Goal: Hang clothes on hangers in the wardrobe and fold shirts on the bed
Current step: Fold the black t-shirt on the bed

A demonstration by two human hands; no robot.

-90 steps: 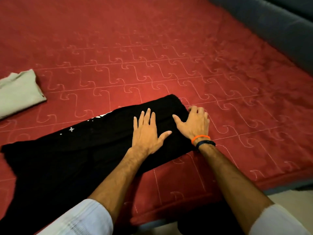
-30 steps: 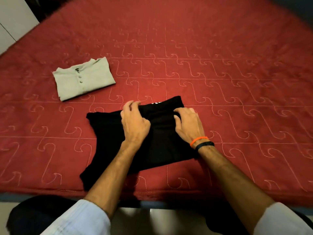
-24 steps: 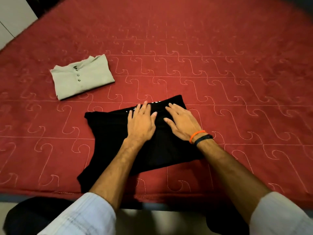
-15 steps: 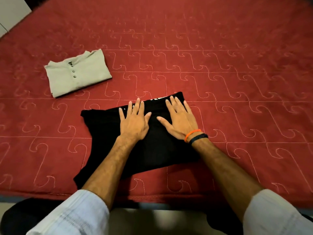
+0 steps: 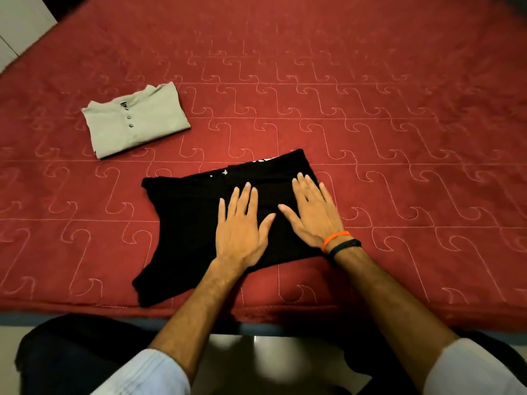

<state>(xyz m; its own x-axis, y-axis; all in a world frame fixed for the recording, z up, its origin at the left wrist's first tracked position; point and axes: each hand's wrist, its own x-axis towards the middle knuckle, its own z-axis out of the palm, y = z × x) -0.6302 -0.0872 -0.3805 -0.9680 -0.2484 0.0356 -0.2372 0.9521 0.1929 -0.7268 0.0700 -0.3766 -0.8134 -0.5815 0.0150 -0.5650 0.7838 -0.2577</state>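
Black shirt [image 5: 199,223] lies folded on the red bedspread [image 5: 370,138], near the bed's front edge, and it looks close to finished: the right part forms a compact doubled block, while the left side flares out unevenly toward a loose corner at the near edge. A little white print shows along the far edge. By my reading, one more fold or some tidying on the left is what this garment needs. Beyond it to the left, well apart, a grey buttoned shirt [image 5: 137,121] sits neatly folded, so at least one shirt seems done. No hangers or wardrobe contents are visible, so the hanging part cannot be judged.

Both hands rest flat on the black fabric, palms down, fingers straight and slightly spread, holding nothing. The left hand [image 5: 242,232] presses the middle of the folded block; the right hand [image 5: 313,215], with an orange band and a dark band [image 5: 339,243] at the wrist, presses near the right edge. Their thumbs point toward each other without touching.
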